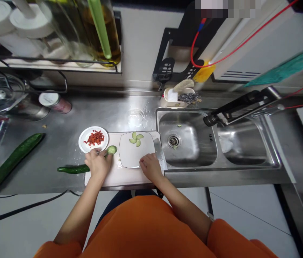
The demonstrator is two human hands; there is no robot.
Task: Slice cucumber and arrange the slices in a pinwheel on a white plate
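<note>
At a stainless-steel counter [60,147] beside a double sink, a person in an orange short-sleeved top [146,225] works with both hands among cut green vegetables. At far left, a long, dark-green cucumber [14,159] lies aslant, with a shiny round metal pot [28,107] behind it and a pink cylindrical can with a white lid [56,103] beside the pot. Next, a shorter dark-green cucumber piece [72,168] points toward the board, its right end hidden by the left hand [97,165]. Just beyond that hand, a round white plate [87,133] holds chopped red pieces [95,138]. The left hand's fingers are bent and partly closed, close beside a pale-green round cut piece [111,149] on the white rectangular cutting board [124,179]; whether they grip anything cannot be told. On the board's right half sits a white square plate with a thin dark rim [130,156], five pale-green wedges [136,138] fanned near its far edge. The right hand [151,167], fingers loosely curled, is at that plate's near right corner; its grip, too, is unclear. Farther right are the left steel basin [191,143], a black-and-chrome faucet [234,105] and the right steel basin [248,147].
</note>
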